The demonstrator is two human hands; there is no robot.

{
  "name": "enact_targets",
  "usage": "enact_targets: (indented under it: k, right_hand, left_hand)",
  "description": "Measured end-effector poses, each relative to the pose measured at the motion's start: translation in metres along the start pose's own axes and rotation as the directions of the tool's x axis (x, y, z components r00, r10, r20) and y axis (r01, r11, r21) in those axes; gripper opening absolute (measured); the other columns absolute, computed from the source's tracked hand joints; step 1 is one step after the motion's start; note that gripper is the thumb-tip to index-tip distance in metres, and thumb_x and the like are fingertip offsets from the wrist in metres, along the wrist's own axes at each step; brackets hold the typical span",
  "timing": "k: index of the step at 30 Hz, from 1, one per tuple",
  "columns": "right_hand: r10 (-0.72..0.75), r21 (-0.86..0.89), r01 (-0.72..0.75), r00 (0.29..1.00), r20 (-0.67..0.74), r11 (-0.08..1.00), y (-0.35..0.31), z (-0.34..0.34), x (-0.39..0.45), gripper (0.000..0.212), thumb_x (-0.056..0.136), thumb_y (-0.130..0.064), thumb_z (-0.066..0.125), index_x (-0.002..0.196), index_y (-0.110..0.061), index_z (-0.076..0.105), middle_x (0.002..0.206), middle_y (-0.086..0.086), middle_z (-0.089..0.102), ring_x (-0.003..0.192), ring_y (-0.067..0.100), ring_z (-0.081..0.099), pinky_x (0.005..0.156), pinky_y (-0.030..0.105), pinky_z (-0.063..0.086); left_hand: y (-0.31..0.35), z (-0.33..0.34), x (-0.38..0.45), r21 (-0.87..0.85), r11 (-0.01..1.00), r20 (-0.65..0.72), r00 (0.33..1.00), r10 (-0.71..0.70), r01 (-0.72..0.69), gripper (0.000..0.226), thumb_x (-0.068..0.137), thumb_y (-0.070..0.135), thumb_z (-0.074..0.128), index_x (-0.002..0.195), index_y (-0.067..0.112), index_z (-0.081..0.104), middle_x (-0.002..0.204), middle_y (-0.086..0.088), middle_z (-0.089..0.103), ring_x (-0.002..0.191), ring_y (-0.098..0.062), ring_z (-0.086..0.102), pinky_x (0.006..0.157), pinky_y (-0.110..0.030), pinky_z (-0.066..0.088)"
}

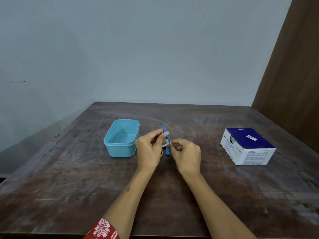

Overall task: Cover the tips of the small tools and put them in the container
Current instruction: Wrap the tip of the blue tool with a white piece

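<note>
Just right of the teal container (121,138): left hand (149,149) pinches blue tool (165,135), tip bare. Right hand (187,156) pinches a clear cap (168,144). Best to steady the shaft and slide the cap on straight.

Both forearms reach forward over the table. The left hand (149,149) and right hand (187,154) sit close together, fingers curled, fingertips pinching.

Bare table (172,195) between container (121,138) and box (247,146).

Plain room: worn wooden table (69,169), bare wall (138,49)
</note>
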State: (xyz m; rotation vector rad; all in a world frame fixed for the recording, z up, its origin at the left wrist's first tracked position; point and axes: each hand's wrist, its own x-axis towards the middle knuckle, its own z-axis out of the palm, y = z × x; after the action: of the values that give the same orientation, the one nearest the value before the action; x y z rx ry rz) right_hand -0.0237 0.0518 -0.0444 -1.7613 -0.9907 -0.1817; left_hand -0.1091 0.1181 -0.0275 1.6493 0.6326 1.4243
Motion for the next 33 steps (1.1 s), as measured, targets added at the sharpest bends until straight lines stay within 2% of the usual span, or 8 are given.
enact_targets:
  k: [4,7,12,16,21,25,30,33]
  right_hand:
    - [-0.084,0.028,0.085,0.996,-0.039,0.996,-0.0051,-0.0018,-0.0013,0.012,0.077,-0.014,0.075,0.090,-0.016,0.075,0.080,-0.001,0.073,0.071,0.009,0.067,0.066,0.033,0.057]
    - [0.015,0.025,-0.015,1.000,0.010,1.000,-0.0025,-0.0013,0.0000,0.011,0.077,-0.014,0.074,0.088,-0.016,0.075,0.077,0.000,0.073,0.070,0.010,0.067,0.069,0.036,0.057]
    - [-0.063,0.058,0.065,0.998,-0.024,0.996,-0.0060,-0.0014,-0.0014,0.012,0.077,-0.011,0.075,0.088,-0.013,0.075,0.079,0.002,0.072,0.069,0.011,0.066,0.068,0.033,0.057]
    - [0.032,0.014,-0.032,0.999,0.031,0.999,-0.0033,-0.0017,0.0000,0.009,0.078,-0.014,0.075,0.087,-0.014,0.075,0.077,0.000,0.073,0.070,0.010,0.066,0.070,0.033,0.057]
    - [-0.092,0.061,0.093,0.995,-0.033,0.994,-0.0065,-0.0009,-0.0005,0.011,0.076,-0.010,0.076,0.086,-0.013,0.075,0.077,0.001,0.071,0.067,0.009,0.065,0.065,0.028,0.056]
    - [0.055,-0.021,-0.053,0.996,0.076,0.998,-0.0008,-0.0020,0.0008,0.009,0.079,-0.015,0.074,0.087,-0.015,0.074,0.076,-0.001,0.072,0.070,0.008,0.065,0.071,0.031,0.056]
    - [-0.046,0.038,0.046,0.999,-0.006,0.998,-0.0050,-0.0002,0.0002,0.008,0.077,-0.014,0.075,0.085,-0.012,0.074,0.077,0.001,0.072,0.068,0.011,0.066,0.068,0.032,0.057]
    - [-0.029,0.051,0.029,1.000,-0.004,0.998,-0.0010,0.0018,0.0000,0.008,0.077,-0.016,0.075,0.084,-0.012,0.074,0.076,0.001,0.072,0.068,0.013,0.066,0.067,0.037,0.057]
  left_hand:
    - [0.0005,0.0001,-0.0010,0.002,1.000,0.013,1.000,0.011,-0.011,0.015,0.082,0.007,0.069,0.096,0.007,0.073,0.085,0.000,0.073,0.080,-0.009,0.070,0.073,-0.027,0.056]
    - [-0.0012,-0.0003,0.0001,0.005,1.000,0.010,1.000,0.007,-0.007,0.015,0.081,0.007,0.069,0.096,0.009,0.074,0.085,0.001,0.073,0.081,-0.010,0.070,0.074,-0.030,0.056]
    - [-0.0012,-0.0001,-0.0002,-0.018,1.000,0.014,1.000,-0.008,0.008,0.016,0.082,0.006,0.069,0.097,0.009,0.073,0.084,-0.002,0.074,0.080,-0.014,0.071,0.074,-0.035,0.058]
    - [-0.0030,0.0002,0.0006,-0.020,1.000,0.009,1.000,-0.018,0.018,0.016,0.081,0.008,0.070,0.096,0.010,0.074,0.084,-0.002,0.074,0.080,-0.016,0.071,0.076,-0.041,0.058]
    - [-0.0007,0.0010,-0.0008,-0.034,0.999,0.023,1.000,-0.017,0.017,0.017,0.082,0.006,0.068,0.098,0.007,0.072,0.086,-0.005,0.074,0.081,-0.016,0.071,0.076,-0.038,0.058]
    - [-0.0004,0.0013,-0.0002,-0.076,0.996,0.020,0.999,-0.046,0.047,0.016,0.081,0.006,0.069,0.096,0.009,0.073,0.084,-0.005,0.074,0.080,-0.018,0.071,0.075,-0.039,0.058]
    - [-0.0014,0.0010,-0.0011,-0.084,0.995,0.025,0.998,-0.050,0.052,0.018,0.081,0.006,0.069,0.098,0.004,0.072,0.085,-0.008,0.074,0.081,-0.019,0.071,0.076,-0.040,0.058]
    - [-0.0050,0.0014,-0.0006,-0.061,0.997,0.038,0.998,-0.054,0.056,0.017,0.081,0.009,0.070,0.097,0.007,0.073,0.085,-0.007,0.074,0.080,-0.020,0.071,0.076,-0.043,0.058]
